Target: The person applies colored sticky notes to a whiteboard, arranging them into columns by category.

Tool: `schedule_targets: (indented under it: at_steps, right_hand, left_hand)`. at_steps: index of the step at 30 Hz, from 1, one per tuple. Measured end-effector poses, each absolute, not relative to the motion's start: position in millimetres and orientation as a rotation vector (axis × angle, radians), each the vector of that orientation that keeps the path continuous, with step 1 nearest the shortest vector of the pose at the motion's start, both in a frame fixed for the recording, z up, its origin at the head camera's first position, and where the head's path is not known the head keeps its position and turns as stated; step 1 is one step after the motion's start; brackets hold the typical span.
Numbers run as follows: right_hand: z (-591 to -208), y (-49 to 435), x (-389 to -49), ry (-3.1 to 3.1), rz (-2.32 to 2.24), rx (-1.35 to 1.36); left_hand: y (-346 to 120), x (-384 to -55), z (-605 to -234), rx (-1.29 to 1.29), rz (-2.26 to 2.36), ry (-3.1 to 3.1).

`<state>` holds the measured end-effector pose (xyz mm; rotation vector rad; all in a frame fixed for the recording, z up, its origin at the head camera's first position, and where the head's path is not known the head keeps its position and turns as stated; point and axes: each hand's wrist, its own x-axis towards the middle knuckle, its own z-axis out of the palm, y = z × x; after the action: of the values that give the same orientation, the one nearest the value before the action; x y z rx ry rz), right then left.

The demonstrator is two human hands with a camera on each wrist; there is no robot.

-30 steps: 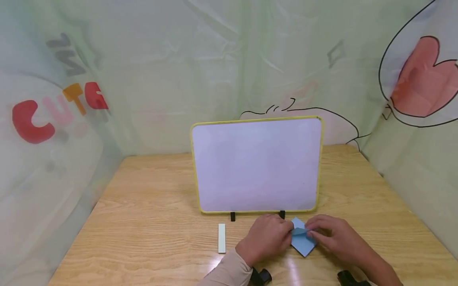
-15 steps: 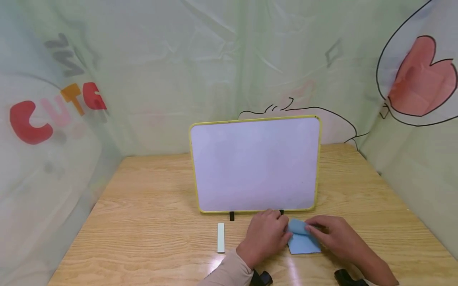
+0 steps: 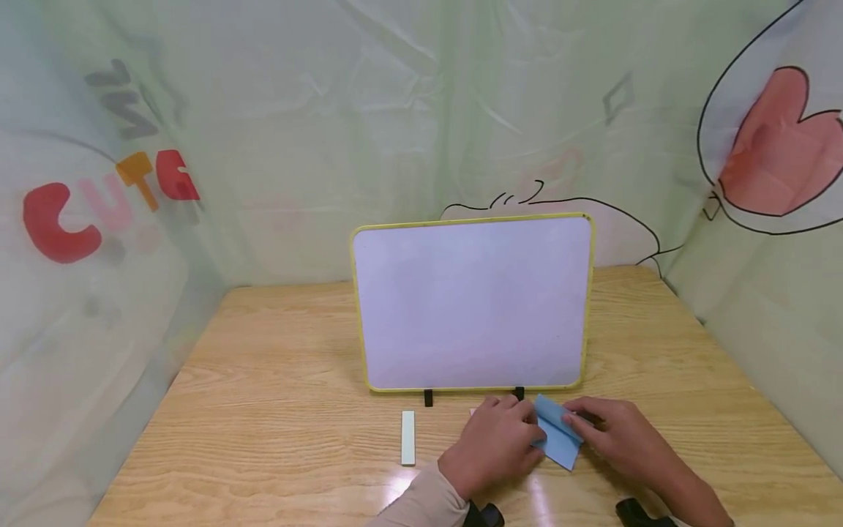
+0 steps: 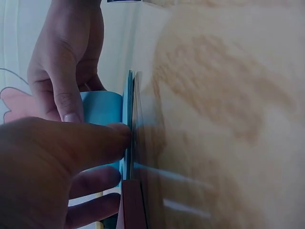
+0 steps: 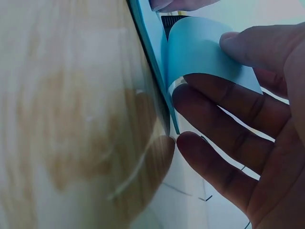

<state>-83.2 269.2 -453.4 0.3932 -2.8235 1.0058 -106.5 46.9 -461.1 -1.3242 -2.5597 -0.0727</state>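
Note:
A blue sticky note pad (image 3: 558, 444) lies on the table in front of the whiteboard. Its top sheet (image 5: 202, 47) bends up in a curl while one edge stays joined to the pad. The person's right hand (image 3: 612, 432) pinches the free end of that sheet between thumb and fingers. At the pad's left side, the left hand (image 3: 497, 443) grips the pad, its thumb (image 4: 112, 138) against the stack in the left wrist view. A pink block (image 4: 133, 205) sits by the left fingers, mostly hidden under that hand in the head view.
A whiteboard (image 3: 474, 307) with a yellow frame stands behind the hands on black feet (image 3: 429, 398). To the left of the left hand lies a pale narrow strip (image 3: 408, 438). Printed curtains (image 3: 316, 146) enclose the wooden table (image 3: 276, 410).
The blue pad has turned between the hands, from diamond-wise to square and now slanted. Its top sheet stays lifted in the right hand. A pink edge now shows behind the left hand.

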Motion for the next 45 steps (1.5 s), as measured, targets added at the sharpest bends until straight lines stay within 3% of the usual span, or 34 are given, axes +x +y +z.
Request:
schedule_targets:
  at_steps: [18, 29, 45]
  right_hand:
    - [-453.8, 288.1, -82.9, -2.861, 1.127, 0.704]
    - [-455.1, 283.3, -82.3, -2.923, 0.869, 0.738]
    - [-451.1, 279.6, -81.9, -2.958, 0.845, 0.682]
  left_hand:
    - [48.1, -106.1, -461.2, -1.347, -0.118, -2.612]
    - [48.2, -107.0, -461.8, -1.371, -0.036, -2.61]
    - [47.2, -107.5, -462.1, -1.39, -0.041, -2.604]
